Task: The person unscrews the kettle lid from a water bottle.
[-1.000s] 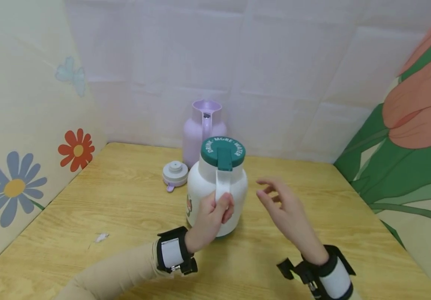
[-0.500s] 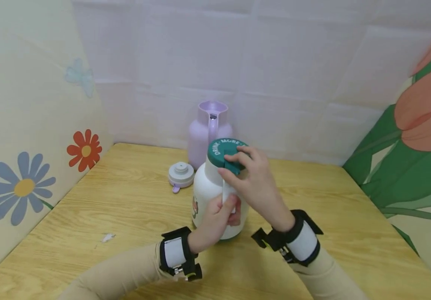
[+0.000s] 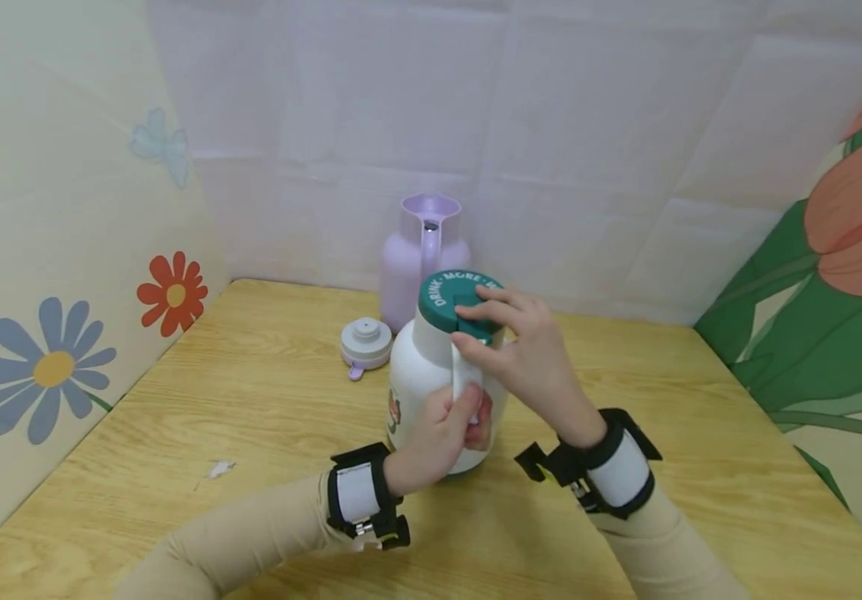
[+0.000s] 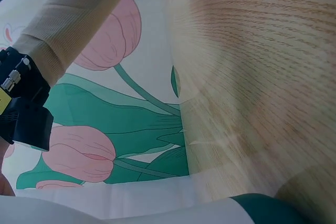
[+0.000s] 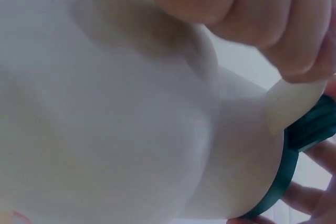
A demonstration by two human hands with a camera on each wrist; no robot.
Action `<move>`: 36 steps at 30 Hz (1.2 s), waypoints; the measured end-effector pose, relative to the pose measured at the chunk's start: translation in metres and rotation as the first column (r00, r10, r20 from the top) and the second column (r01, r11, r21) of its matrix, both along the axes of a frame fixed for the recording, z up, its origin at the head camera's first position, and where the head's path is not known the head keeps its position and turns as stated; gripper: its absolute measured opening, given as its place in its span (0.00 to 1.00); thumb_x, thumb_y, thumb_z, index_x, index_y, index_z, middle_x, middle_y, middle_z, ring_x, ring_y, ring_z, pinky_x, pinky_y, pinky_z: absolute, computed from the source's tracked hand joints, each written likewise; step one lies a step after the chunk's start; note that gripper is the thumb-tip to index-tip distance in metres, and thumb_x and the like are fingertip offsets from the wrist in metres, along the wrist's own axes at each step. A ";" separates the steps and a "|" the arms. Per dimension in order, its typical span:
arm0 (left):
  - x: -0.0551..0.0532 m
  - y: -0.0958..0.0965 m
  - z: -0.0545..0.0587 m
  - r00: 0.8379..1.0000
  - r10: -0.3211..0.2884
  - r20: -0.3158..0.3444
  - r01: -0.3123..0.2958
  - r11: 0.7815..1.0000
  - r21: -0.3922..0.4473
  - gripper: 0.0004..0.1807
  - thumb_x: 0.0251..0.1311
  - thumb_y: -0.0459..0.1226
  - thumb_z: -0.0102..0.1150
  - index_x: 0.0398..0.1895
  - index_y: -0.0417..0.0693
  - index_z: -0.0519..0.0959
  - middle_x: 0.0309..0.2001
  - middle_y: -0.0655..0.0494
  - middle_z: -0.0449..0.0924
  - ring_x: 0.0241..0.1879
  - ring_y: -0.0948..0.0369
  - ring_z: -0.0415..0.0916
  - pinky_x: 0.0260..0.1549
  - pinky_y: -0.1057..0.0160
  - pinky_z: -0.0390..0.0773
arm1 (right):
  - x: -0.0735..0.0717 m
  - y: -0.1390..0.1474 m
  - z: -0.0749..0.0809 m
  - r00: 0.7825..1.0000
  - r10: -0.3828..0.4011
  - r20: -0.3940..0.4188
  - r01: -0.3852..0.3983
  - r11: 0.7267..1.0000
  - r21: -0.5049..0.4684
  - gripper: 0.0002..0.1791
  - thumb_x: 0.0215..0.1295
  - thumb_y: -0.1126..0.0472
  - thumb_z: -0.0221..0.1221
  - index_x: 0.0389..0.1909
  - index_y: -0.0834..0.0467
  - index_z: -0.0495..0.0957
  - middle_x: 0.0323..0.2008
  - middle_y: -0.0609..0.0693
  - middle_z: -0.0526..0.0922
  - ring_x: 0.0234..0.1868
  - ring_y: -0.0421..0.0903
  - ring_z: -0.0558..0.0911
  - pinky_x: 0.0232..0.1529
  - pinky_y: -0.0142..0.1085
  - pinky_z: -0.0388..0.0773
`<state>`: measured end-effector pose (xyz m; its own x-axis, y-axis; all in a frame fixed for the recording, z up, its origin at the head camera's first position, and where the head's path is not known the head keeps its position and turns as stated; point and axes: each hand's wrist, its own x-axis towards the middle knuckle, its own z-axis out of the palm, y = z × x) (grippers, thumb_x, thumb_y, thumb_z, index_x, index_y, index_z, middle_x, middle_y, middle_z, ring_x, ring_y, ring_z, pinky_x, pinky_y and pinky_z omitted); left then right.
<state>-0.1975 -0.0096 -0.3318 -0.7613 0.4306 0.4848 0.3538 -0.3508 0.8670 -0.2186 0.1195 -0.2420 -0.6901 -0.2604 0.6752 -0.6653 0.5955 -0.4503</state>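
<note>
A white insulated jug [image 3: 418, 367] with a green lid [image 3: 442, 310] stands upright on the table. My left hand [image 3: 431, 437] grips its handle, the fingers curled around it. On the lid's right side lies my right hand [image 3: 532, 358], fingers spread and bent over the top, thumb at the near edge by the handle. The right wrist view has the jug's body [image 5: 115, 108] up close, with my left fingers [image 5: 252, 9] above and the green lid [image 5: 273, 192] at the right. Only part of the white jug [image 4: 173, 215] enters the left wrist view.
Behind the white jug stands a lilac jug [image 3: 401, 271] with an uncovered mouth. A grey and lilac stopper [image 3: 366, 342] sits to the left of both. A small white scrap [image 3: 220, 469] lies at the table's left. Flowered sheets [image 3: 48, 208] and a plain white sheet [image 3: 326, 108] enclose the table.
My right hand has moved left from beside the white jug onto its green lid and has stayed there since. The left hand keeps its grip on the handle. The head view has shifted slightly.
</note>
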 end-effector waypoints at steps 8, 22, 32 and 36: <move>-0.001 0.001 0.005 0.999 0.034 0.011 -0.034 0.999 0.001 0.22 0.77 0.39 0.31 0.28 0.28 0.61 0.19 0.56 0.60 0.19 0.67 0.59 0.24 0.70 0.61 | -0.014 0.015 0.001 0.989 0.143 0.026 -0.142 0.989 -0.032 0.14 0.56 0.69 0.69 0.45 0.66 0.86 0.59 0.65 0.80 0.66 0.65 0.73 0.65 0.63 0.66; 0.004 0.003 0.005 0.997 0.018 0.076 -0.019 1.000 0.007 0.21 0.77 0.38 0.32 0.29 0.29 0.62 0.19 0.58 0.59 0.19 0.66 0.58 0.24 0.69 0.62 | -0.038 0.045 -0.012 0.833 0.503 0.230 -0.428 0.850 -0.308 0.16 0.67 0.60 0.64 0.45 0.33 0.85 0.64 0.35 0.77 0.76 0.65 0.59 0.72 0.67 0.50; 0.003 0.018 0.003 0.995 -0.038 0.090 0.040 0.999 -0.017 0.19 0.79 0.36 0.31 0.30 0.31 0.63 0.20 0.59 0.60 0.21 0.67 0.59 0.26 0.70 0.62 | -0.038 0.065 -0.014 0.835 0.490 0.250 -0.431 0.865 -0.257 0.16 0.71 0.61 0.59 0.49 0.36 0.85 0.68 0.41 0.74 0.76 0.69 0.53 0.70 0.72 0.45; 0.003 0.014 0.006 0.995 -0.027 0.094 0.031 0.999 -0.039 0.18 0.80 0.36 0.31 0.31 0.32 0.63 0.20 0.58 0.59 0.21 0.66 0.58 0.26 0.70 0.61 | -0.023 0.062 -0.012 0.941 0.300 0.155 -0.292 0.953 -0.077 0.14 0.73 0.62 0.57 0.54 0.54 0.84 0.70 0.60 0.71 0.74 0.67 0.62 0.67 0.70 0.58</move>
